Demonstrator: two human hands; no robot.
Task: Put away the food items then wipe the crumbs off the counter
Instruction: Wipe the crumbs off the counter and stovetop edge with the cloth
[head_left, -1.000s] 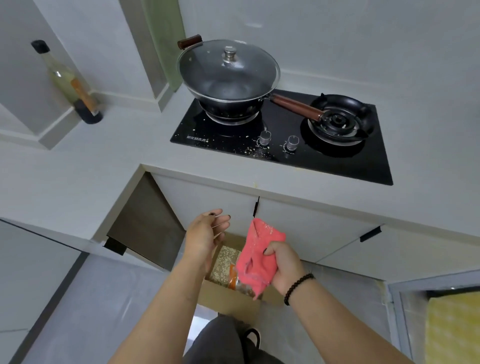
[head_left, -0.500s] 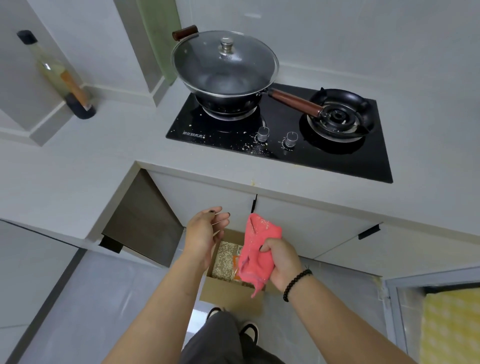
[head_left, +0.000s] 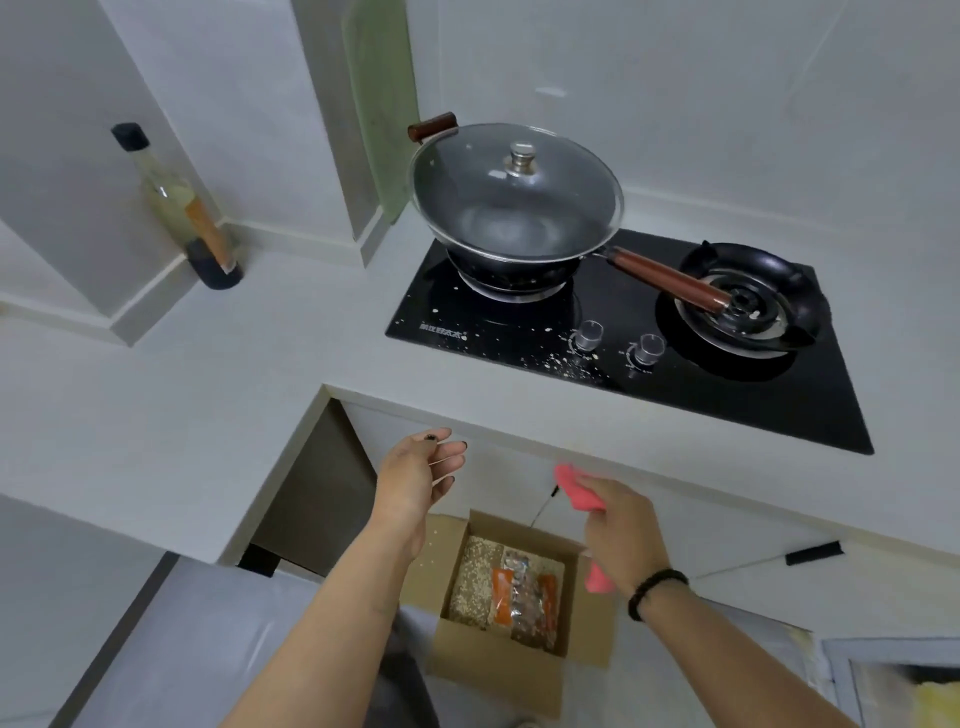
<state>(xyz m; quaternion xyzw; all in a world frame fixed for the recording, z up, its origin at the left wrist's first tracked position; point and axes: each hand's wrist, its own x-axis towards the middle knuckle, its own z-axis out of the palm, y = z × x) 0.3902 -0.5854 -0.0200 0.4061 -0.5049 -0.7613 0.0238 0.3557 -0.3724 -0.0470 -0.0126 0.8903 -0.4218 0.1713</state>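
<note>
From the head view, your right hand (head_left: 621, 525) grips the pink cloth (head_left: 576, 488), its ends showing above and below your fist, just under the counter (head_left: 208, 374) edge. Your left hand (head_left: 415, 478) hangs beside it, fingers relaxed and holding nothing. Below and between both hands sits the open cardboard box (head_left: 493, 660) with the food packets (head_left: 506, 590) inside. Up past the cloth, crumbs (head_left: 566, 364) dot the black stove (head_left: 675, 384) near its knobs.

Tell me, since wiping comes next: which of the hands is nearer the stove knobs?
Right. The right hand, gripping the pink cloth, is below the knobs; the left hand is farther left.
</note>
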